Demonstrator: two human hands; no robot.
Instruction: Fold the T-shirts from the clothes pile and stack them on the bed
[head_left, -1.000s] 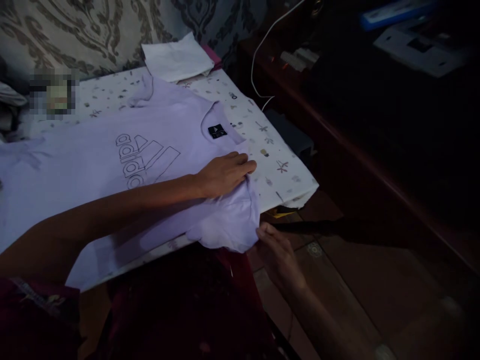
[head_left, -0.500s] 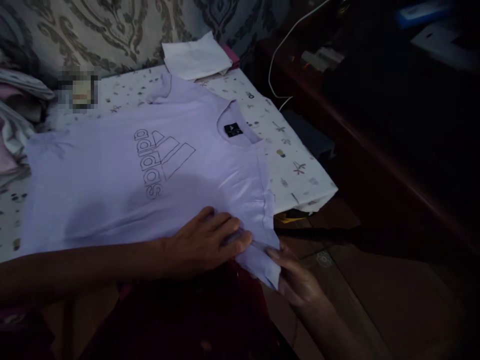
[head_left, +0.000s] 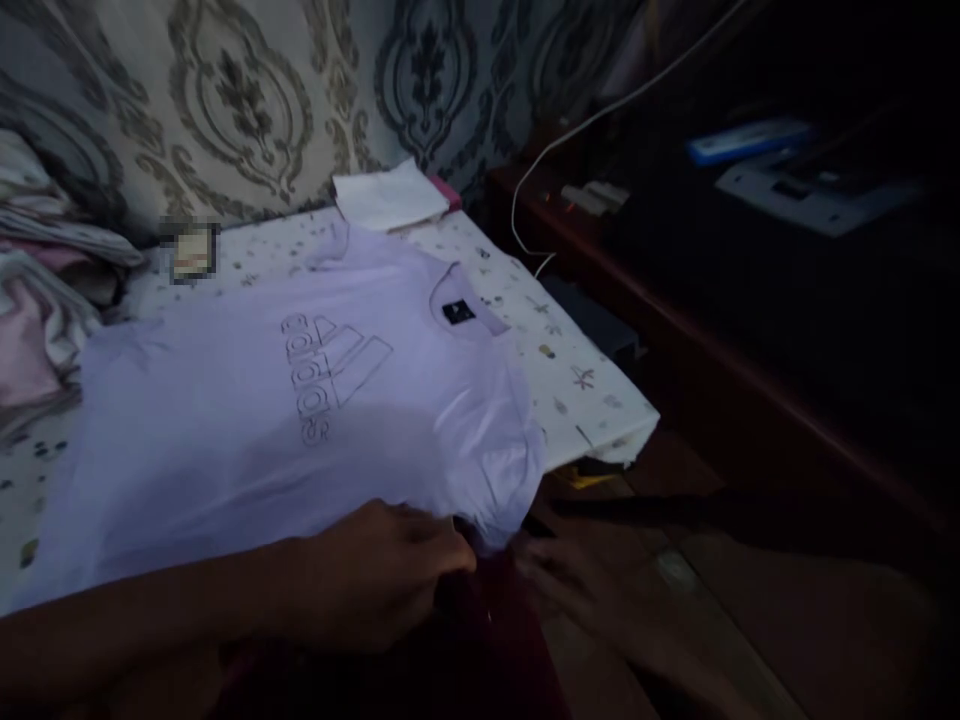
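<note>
Spreading across the centre-left of the frame, a pale lilac fabric T-shirt (head_left: pixel 225 410) lies on our white printed tabletop (head_left: pixel 607 415). Our left hand (head_left: pixel 390 570), lower centre, curls at its near edge; our right hand (head_left: pixel 562 575) sits beside it, dim and blurred. Whether either grips cloth, we cannot tell. A crumpled pink-and-white cloth pile (head_left: pixel 30 340) crowds the left edge; a flat white folded cloth (head_left: pixel 390 197) lies upper centre.
</note>
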